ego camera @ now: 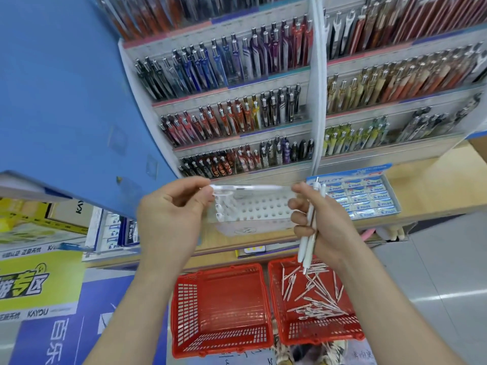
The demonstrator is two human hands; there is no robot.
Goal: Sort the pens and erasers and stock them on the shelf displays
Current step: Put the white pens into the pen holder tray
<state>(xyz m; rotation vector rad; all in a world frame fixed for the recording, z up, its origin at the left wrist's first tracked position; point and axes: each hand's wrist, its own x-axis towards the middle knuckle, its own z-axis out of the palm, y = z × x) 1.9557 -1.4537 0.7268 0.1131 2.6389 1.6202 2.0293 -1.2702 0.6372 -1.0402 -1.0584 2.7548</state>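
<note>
white pen (247,187) just above the hole rack (253,219) is motion-blurred, both ends buried in the left hand (171,214) and right hand (324,222). rack's side edges sit behind those hands; logo on its front unreadable. two pens (303,245) in the right hand: middles under fingers (297,218). eraser box (374,169) right of rack partly covered. top pen row (184,9) far above rack cut by frame edge.

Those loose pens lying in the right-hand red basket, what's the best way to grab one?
Probably from straight above, pinching one of the top pens at the middle of its barrel. They lie flat and crossed over one another in a heap, and the walls of the red basket block any approach from the side.
</note>
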